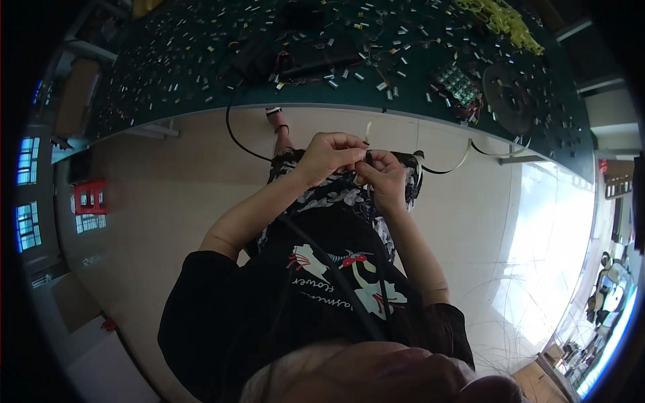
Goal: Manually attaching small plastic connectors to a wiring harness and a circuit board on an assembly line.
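Observation:
My two hands meet above my lap, fingertips nearly touching. The fingers of my left hand are pinched together at a narrow strip, and a pale end of it sticks up beyond the fingertips. My right hand is closed on the same strip, with thumb and fingers pressed together. Something small and dark shows between the fingertips, too small to name. A long stretch of the narrow strip, light on one face and dark on the other, loops from near my right knee up to a round reel on the table.
Many small silvery cylinders with wires are scattered over the dark green table. On it also lie a black device, a cluster of green boards and a yellow heap. A black cable hangs from the edge. A red stool stands left.

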Motion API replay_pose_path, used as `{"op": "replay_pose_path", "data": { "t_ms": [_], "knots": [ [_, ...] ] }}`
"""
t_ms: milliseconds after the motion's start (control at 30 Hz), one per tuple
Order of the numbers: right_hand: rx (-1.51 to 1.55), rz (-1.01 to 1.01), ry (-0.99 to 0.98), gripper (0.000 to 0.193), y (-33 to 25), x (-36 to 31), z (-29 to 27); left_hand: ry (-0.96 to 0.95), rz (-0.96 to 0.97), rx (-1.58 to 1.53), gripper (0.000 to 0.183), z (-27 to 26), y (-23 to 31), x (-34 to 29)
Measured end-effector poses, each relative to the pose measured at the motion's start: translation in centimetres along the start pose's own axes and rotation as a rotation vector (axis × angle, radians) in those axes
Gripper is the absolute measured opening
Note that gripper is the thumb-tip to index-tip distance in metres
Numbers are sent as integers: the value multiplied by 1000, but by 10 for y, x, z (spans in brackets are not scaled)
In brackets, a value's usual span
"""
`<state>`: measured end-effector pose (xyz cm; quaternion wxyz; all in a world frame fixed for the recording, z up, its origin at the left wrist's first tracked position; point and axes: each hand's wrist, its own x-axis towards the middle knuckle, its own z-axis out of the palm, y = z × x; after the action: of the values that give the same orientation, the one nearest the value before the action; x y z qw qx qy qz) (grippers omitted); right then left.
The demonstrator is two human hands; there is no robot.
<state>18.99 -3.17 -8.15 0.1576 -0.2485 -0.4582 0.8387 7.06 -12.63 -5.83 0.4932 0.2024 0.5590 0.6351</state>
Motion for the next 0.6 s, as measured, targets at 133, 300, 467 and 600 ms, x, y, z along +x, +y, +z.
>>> {"op": "replay_pose_path", "data": {
  "t_ms": [133, 300, 467, 600],
  "knots": [
    [94, -22, 79, 21, 5, -1, 3, 33, 62, 46, 15, 5, -7, 2],
    [-13, -86, 131, 20, 8, 0, 1, 81, 107, 283, 16, 1, -13, 8],
    [-70, -95, 79, 25, 5, 2, -2, 66, 149, 311, 16, 7, -4, 11],
    [-59, -108, 78, 19, 3, 2, 5, 8, 241, 289, 16, 9, 5, 8]
  ]
}}
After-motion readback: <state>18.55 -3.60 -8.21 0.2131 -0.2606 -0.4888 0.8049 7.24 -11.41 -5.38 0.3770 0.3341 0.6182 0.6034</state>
